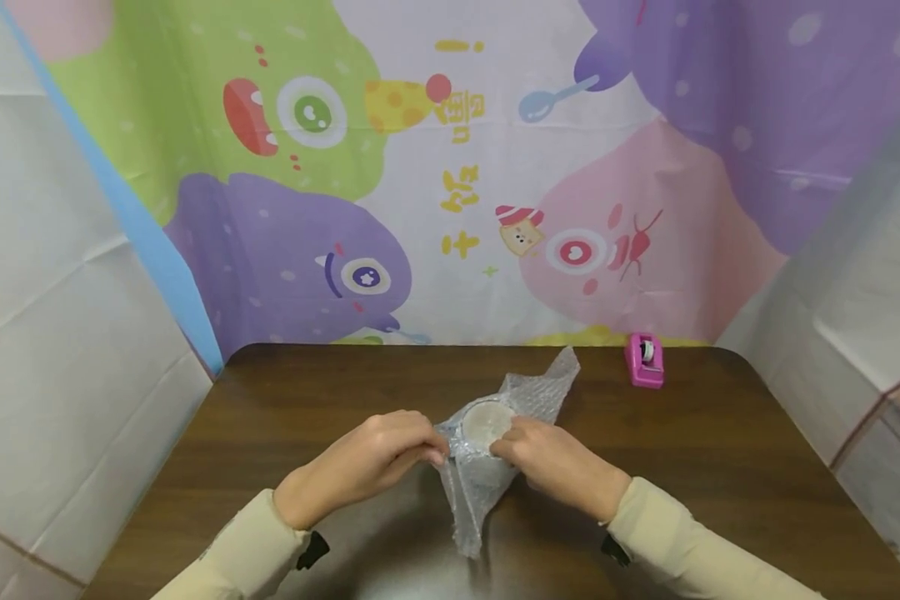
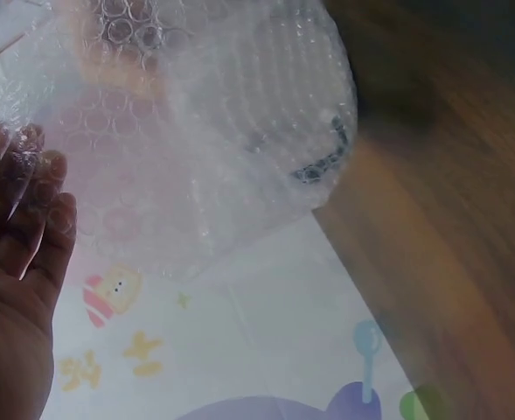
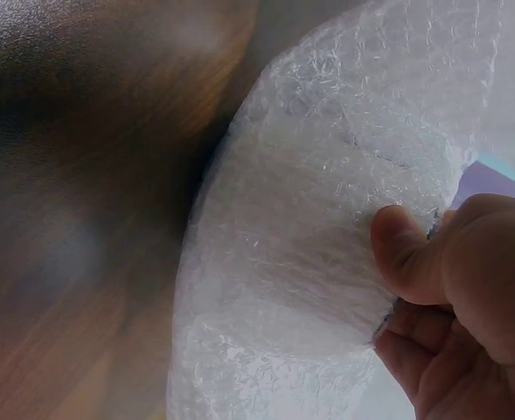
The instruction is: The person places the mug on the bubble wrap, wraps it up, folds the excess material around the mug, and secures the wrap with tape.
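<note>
A pale round object [image 1: 486, 427], like a cup or bowl seen from its round end, sits in a sheet of clear bubble wrap [image 1: 543, 396] near the front middle of the table. My left hand [image 1: 375, 457] pinches a fold of the wrap on the left side; in the left wrist view the plastic [image 2: 135, 175] passes between its fingers. On the other side my right hand [image 1: 566, 467] grips the edge of the wrapped object, thumb on the bubbled surface [image 3: 292, 236] in the right wrist view. The wrap hides the object's exact shape, and a dark printed mark [image 2: 323, 162] shows through.
A pink tape dispenser [image 1: 645, 361] with a roll in it stands at the back right of the brown wooden table [image 1: 300, 392]. Behind the table hangs a cloth [image 1: 457, 308] with cartoon monsters. White sheets [image 1: 82, 292] flank both sides.
</note>
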A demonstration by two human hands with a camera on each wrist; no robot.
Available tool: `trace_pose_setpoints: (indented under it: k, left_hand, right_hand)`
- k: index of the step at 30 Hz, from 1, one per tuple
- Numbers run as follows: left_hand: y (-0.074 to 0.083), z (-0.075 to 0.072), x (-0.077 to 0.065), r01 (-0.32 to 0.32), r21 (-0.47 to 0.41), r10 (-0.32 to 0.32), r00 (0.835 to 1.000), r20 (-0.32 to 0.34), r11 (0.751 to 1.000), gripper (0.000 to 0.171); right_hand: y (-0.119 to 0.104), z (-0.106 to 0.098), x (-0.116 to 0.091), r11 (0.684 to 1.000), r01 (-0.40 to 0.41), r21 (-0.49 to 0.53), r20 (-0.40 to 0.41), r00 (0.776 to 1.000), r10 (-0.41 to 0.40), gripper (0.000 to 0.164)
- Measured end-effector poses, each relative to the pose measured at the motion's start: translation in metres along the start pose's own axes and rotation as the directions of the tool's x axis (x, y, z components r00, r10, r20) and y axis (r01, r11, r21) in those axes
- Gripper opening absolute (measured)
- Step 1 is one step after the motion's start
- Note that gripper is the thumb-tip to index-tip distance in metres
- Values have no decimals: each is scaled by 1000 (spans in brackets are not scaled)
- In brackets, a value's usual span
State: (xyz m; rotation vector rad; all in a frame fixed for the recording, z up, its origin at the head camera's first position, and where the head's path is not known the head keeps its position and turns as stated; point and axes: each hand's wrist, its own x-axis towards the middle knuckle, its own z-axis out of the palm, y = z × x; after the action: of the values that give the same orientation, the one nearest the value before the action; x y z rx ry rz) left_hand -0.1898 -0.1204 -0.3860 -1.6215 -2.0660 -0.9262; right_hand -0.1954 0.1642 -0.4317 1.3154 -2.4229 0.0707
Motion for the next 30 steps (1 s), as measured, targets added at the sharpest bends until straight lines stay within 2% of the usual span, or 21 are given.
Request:
trace_pose_setpoints:
  k: [5,16,30]
  left_hand:
    - [-2,1,4,-5,2,5,1000,11,1000,9]
    - [-4,3,12,18,19,-19,999,27,1000,8]
    - [-7,8,16,33,29,-34,999,30,999,7]
  right_hand:
    - [-1,0,1,1000,-8,2,21,1000,8,32]
    - [0,1,1,1000,-9,6,7,1000,9,24]
    - [-1,1,2,1000,-4,4,17,1000,4,28]
